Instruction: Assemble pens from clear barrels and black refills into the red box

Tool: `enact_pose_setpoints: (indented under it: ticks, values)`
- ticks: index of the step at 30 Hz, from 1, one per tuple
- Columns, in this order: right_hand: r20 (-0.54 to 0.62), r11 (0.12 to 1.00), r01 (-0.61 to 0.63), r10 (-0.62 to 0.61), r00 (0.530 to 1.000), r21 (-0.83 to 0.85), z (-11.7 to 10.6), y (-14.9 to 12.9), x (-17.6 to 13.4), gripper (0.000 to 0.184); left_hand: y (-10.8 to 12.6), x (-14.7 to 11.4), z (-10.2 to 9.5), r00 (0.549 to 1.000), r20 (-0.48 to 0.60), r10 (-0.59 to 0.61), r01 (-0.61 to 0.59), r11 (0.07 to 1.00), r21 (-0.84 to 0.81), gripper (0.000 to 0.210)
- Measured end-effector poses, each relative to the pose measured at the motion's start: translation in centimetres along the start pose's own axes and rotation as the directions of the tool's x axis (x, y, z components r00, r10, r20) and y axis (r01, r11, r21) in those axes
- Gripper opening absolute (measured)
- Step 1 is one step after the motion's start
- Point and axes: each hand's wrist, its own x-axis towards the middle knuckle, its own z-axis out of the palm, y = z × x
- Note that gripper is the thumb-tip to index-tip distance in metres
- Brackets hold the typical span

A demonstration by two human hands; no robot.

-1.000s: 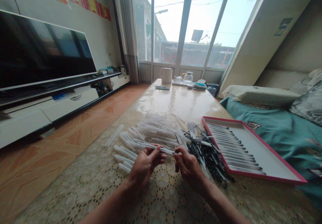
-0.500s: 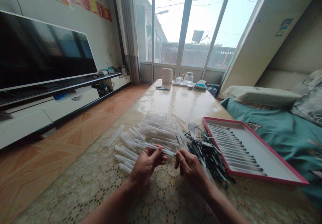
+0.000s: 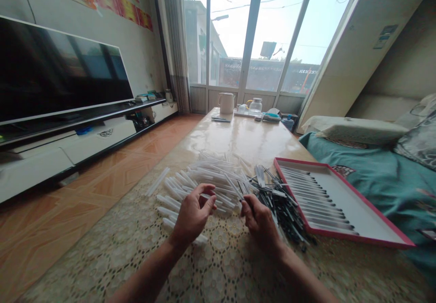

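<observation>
My right hand [image 3: 259,219] is closed in a pinch on one end of a pen [image 3: 234,187], whose pale slim barrel points up and to the left over the heap. To its left my left hand [image 3: 195,210] has curled fingers, with a gap between thumb and forefinger and nothing visible in it. Beneath and beyond it lies a loose heap of white translucent pen barrels [image 3: 207,169]. Beside my right hand is a tangled pile of black-ended pen refills [image 3: 288,212], some pale ones on top.
A shallow pink-rimmed box [image 3: 371,203] on the right holds a row of black-ended pens [image 3: 315,198]. At the table's [image 3: 235,144] far end stand a light jug [image 3: 226,103] and a glass jar [image 3: 255,105]. A teal-covered sofa [image 3: 384,166] borders the right side.
My left hand has let go of the pen and drawn back to the left. The pen, held by my right hand alone, has swung to point further upward.
</observation>
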Motion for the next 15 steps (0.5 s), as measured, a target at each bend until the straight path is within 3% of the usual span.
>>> enact_pose_setpoints:
  ticks: [4, 7, 9, 11, 15]
  values:
    - [-0.036, 0.998, -0.044, 0.045, 0.998, 0.034, -0.1, 0.1, 0.0, 0.025, 2.9, -0.3, -1.0, 0.984, 0.165, 0.063, -0.092, 0.98, 0.179, 0.017]
    - [-0.054, 0.999, -0.042, 0.044, 0.998, 0.03, -0.1, -0.1, 0.1, 0.026, 3.7, 0.9, -2.0, 0.965, 0.217, 0.145, -0.22, 0.898, 0.381, 0.013]
    - [-0.067, 0.999, -0.03, 0.031, 0.997, 0.026, -0.1, -0.1, 0.1, 0.026, 3.2, 2.7, -3.0, 0.962, 0.206, 0.178, -0.266, 0.772, 0.578, 0.011]
    - [-0.072, 0.999, -0.023, 0.025, 0.997, 0.028, -0.1, -0.1, 0.1, 0.027, 2.1, 4.7, -4.1, 0.97, 0.178, 0.167, -0.242, 0.556, 0.795, 0.016]
    - [-0.054, 0.999, -0.031, 0.033, 0.998, 0.038, 0.0, 0.1, 0.1, 0.027, -0.7, 7.3, -5.4, 0.981, 0.127, 0.147, -0.182, 0.471, 0.863, 0.015]
